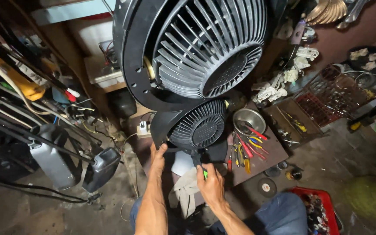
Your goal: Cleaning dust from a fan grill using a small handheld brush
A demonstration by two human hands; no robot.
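A small black fan housing with a round ribbed grille point(196, 127) rests on a low brown work board point(269, 153). My left hand point(157, 157) grips its lower left edge. My right hand point(210, 185) is closed on a green-handled tool point(205, 173) at the housing's bottom edge. A much larger black fan grille point(196, 43) fills the top of the view, close to the camera. A pale cloth point(183, 189) lies under my hands.
A steel bowl point(249, 118) and several red and yellow hand tools point(251, 146) lie right of the housing. A red bin of small parts point(316, 211) stands at the lower right. Cables, a white power strip point(143, 129) and dark plastic casings point(103, 167) crowd the left.
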